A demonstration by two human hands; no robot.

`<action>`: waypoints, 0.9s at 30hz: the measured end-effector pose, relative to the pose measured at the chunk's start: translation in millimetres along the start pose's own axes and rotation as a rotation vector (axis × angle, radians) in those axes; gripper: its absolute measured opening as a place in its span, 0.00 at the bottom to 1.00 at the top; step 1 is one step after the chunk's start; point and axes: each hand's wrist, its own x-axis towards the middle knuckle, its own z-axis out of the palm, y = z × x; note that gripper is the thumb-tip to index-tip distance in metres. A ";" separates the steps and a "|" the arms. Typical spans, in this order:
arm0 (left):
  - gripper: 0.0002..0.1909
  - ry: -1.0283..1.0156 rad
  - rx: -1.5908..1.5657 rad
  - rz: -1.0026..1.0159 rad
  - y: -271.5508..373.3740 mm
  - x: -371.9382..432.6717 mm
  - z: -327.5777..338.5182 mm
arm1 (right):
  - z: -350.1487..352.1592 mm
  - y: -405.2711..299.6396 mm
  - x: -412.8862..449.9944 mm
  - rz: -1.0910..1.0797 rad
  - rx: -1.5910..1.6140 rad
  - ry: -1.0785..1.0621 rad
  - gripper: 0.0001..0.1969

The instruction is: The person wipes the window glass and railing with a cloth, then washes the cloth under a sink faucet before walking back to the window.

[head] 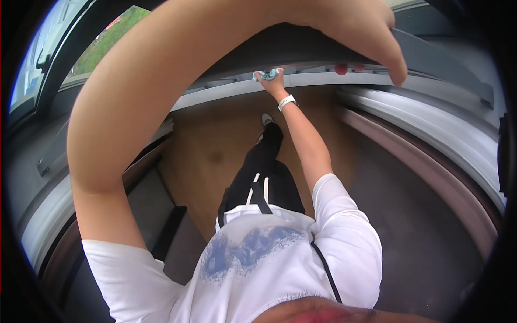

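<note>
Raised across the top of the view, my left arm bends over to the right. My left hand [363,30] wraps over a dark panel [291,44], with red-looking fingertips showing below its lower edge. My right arm reaches straight ahead, below and beyond that panel. In my right hand [274,84] is a bunched light-blue cloth [267,74], held at a pale ledge [238,87]. Part of the cloth is hidden behind the panel's edge. A white-banded watch [286,101] sits on my right wrist.
Brown flooring [210,133] lies under my feet. A pinkish-brown padded edge [424,157] and a pale curved ledge [436,117] run along the right, with similar edges on the left. At upper left is a window frame [56,52] with a handle [42,60]; greenery shows outside.
</note>
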 end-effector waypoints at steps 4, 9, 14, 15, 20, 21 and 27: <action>0.20 -0.026 -0.009 0.022 14.5 -17.2 -8.5 | -26.6 -44.8 -5.3 0.016 0.119 0.063 0.20; 0.25 -0.015 0.024 -0.021 17.9 -57.7 -29.0 | -100.8 -228.6 21.5 -0.156 0.193 -0.074 0.25; 0.34 0.040 0.167 0.014 29.6 -53.6 2.2 | -151.7 -282.7 21.1 -0.526 0.078 0.051 0.28; 0.33 0.052 0.169 0.010 28.6 -52.5 11.1 | -152.3 -272.5 17.2 -0.578 0.071 0.053 0.28; 0.30 0.094 0.137 0.032 37.8 -42.7 26.4 | -107.0 -152.0 -8.4 -0.544 0.077 -0.055 0.23; 0.30 0.097 0.130 0.029 37.9 -38.5 31.8 | -91.8 -128.4 -13.4 -0.529 0.054 -0.071 0.23; 0.27 0.075 0.096 0.041 32.9 -12.2 48.7 | -44.9 -21.3 -38.4 -0.390 -0.216 -0.163 0.22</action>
